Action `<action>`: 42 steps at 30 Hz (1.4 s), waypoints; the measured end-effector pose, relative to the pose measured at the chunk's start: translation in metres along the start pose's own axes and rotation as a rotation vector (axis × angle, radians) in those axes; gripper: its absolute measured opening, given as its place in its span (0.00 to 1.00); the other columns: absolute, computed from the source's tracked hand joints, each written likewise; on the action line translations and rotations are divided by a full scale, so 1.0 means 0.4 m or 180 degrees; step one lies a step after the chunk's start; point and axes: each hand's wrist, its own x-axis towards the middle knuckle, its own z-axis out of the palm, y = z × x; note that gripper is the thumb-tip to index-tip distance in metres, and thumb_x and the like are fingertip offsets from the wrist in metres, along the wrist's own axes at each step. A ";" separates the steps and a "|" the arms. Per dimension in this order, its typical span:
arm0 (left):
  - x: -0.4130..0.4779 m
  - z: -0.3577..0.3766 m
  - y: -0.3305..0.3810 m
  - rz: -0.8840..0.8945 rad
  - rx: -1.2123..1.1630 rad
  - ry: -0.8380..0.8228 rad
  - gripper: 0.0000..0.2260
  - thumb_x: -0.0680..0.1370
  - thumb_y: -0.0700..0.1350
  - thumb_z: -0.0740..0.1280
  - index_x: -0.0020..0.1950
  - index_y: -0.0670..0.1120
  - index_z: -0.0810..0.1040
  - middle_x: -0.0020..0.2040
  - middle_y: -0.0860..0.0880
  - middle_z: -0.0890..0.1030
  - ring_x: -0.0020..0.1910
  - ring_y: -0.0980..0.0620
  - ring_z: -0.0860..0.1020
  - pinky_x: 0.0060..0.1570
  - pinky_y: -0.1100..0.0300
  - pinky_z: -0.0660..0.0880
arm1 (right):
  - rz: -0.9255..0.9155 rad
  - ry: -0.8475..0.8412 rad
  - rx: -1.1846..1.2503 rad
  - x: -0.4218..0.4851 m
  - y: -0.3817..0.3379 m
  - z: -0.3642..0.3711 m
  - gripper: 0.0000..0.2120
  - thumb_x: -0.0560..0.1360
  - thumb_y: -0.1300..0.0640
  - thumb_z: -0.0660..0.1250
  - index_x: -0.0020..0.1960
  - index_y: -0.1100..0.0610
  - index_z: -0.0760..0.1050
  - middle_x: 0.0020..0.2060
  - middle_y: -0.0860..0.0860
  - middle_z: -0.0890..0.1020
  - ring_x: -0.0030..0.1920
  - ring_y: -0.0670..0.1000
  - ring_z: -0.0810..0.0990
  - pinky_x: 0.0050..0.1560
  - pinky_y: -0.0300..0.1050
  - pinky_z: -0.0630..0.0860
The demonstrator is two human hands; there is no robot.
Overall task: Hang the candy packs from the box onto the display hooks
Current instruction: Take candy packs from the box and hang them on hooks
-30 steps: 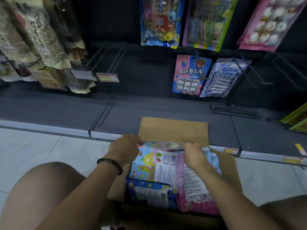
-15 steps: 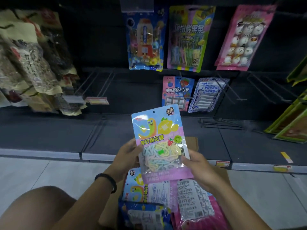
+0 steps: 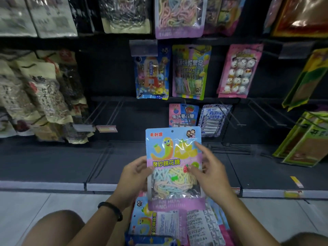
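1. Spare packs [image 3: 156, 224] lie below the held pack [image 3: 174, 167], backs up; fine print too small to read.
2. Change: 1 s ago both hands were down in the box. Now the held pack is up off the pile, upright, front to the camera. Pick looks done, so hanging is next.
3. Left hand [image 3: 134, 172] grips the held pack's left edge, thumb on front. Right hand [image 3: 209, 173] pinches its right edge, index finger straight up.
4. Held pack text: "酸砂棉花糖", red logo approx. "乖刺猬", bottom strip partly "HUA / TANG". Hang hole at top centre.
5. Beyond it, up-left: bare hooks [image 3: 106, 112] w/ price tag [image 3: 107, 128], unreadable.
6. Just behind its top: "果味卷" pack [image 3: 183, 115].
7. Higher: "BINFEN" pack [image 3: 191, 71].
8. Farthest up, newly in view: matching pack [image 3: 179, 16], likely the target hook.
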 end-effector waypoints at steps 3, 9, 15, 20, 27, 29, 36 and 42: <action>-0.001 0.000 0.112 0.0478 0.0194 -0.0063 0.34 0.82 0.37 0.71 0.81 0.62 0.64 0.57 0.45 0.88 0.58 0.44 0.87 0.55 0.44 0.84 | -0.0115 -0.0125 0.0073 0.010 -0.092 -0.029 0.40 0.75 0.64 0.77 0.74 0.29 0.71 0.69 0.45 0.80 0.67 0.49 0.81 0.68 0.58 0.79; 0.045 0.025 0.366 0.1200 0.0676 -0.0089 0.33 0.80 0.37 0.74 0.80 0.61 0.69 0.56 0.50 0.87 0.55 0.45 0.87 0.55 0.48 0.85 | -0.0609 -0.0044 0.0241 0.080 -0.334 -0.097 0.38 0.74 0.69 0.78 0.77 0.42 0.72 0.63 0.31 0.81 0.54 0.31 0.83 0.51 0.27 0.77; 0.125 0.029 0.635 0.1697 0.0853 -0.0201 0.35 0.76 0.34 0.77 0.74 0.65 0.73 0.59 0.51 0.86 0.51 0.51 0.88 0.49 0.59 0.84 | -0.0941 0.0354 0.0740 0.188 -0.572 -0.152 0.36 0.75 0.69 0.77 0.73 0.39 0.73 0.56 0.35 0.84 0.50 0.36 0.86 0.47 0.36 0.84; 0.180 0.041 0.829 0.1919 0.0858 -0.0268 0.37 0.77 0.33 0.76 0.79 0.60 0.69 0.62 0.54 0.86 0.54 0.56 0.87 0.50 0.61 0.84 | -0.1238 0.0422 0.0614 0.294 -0.736 -0.199 0.39 0.74 0.69 0.78 0.79 0.45 0.71 0.59 0.35 0.82 0.51 0.37 0.86 0.48 0.37 0.84; 0.302 0.060 1.053 0.2456 0.1235 -0.0038 0.39 0.74 0.35 0.80 0.79 0.60 0.71 0.72 0.64 0.74 0.68 0.60 0.79 0.63 0.60 0.81 | -0.1621 0.0510 0.0147 0.435 -0.923 -0.244 0.39 0.77 0.68 0.75 0.81 0.43 0.67 0.34 0.41 0.85 0.27 0.42 0.77 0.30 0.34 0.75; 0.328 0.068 1.098 0.2560 0.1196 -0.0007 0.39 0.73 0.33 0.80 0.79 0.57 0.71 0.71 0.64 0.74 0.66 0.63 0.79 0.58 0.65 0.81 | -0.1597 0.0532 0.0181 0.478 -0.963 -0.254 0.40 0.77 0.69 0.74 0.81 0.42 0.67 0.33 0.39 0.81 0.24 0.40 0.73 0.28 0.34 0.72; 0.389 0.033 1.163 0.2491 0.1291 -0.0036 0.43 0.73 0.34 0.80 0.81 0.60 0.68 0.76 0.55 0.75 0.65 0.52 0.83 0.57 0.56 0.84 | -0.1640 0.0515 -0.0043 0.582 -1.005 -0.247 0.42 0.76 0.65 0.78 0.81 0.37 0.65 0.53 0.44 0.85 0.30 0.41 0.76 0.37 0.43 0.80; 0.436 0.019 1.159 0.2358 0.1438 0.0089 0.44 0.73 0.37 0.81 0.82 0.62 0.65 0.72 0.52 0.78 0.61 0.51 0.84 0.57 0.54 0.85 | -0.1492 0.0493 -0.0164 0.636 -0.998 -0.235 0.44 0.74 0.65 0.78 0.80 0.37 0.66 0.50 0.53 0.87 0.28 0.41 0.76 0.31 0.40 0.77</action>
